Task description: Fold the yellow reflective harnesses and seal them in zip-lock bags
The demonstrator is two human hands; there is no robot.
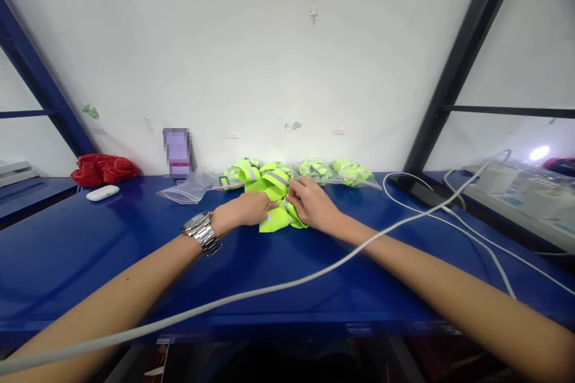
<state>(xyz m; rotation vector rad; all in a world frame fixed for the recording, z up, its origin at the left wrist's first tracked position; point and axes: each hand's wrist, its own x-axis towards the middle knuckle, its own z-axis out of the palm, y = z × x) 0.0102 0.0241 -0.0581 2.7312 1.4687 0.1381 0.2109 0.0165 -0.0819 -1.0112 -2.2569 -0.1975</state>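
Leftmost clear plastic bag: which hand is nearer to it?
Left. The left hand is close by, in front of the clear plastic bag and to its right; the right hand is farther right, at the other side of the yellow-green fabric.

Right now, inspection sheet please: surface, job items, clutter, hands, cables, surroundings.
Surface: glossy blue tabletop.
Job items: neon-yellow fabric straps with grey reflective stripes, in hand; bagged neon-yellow bundles to their right; flat clear plastic bag to their left.
Clutter: crumpled red bundle; rounded white plastic case; flat black slab; upright pixelated purple object.
Hands: left hand, with silver metal wristwatch, and right hand hold the straps.
Cables: thick white cable crosses the foreground; thinner white cables at right.
Surroundings: white wall, peeled patches; blue metal post left, dark post right.
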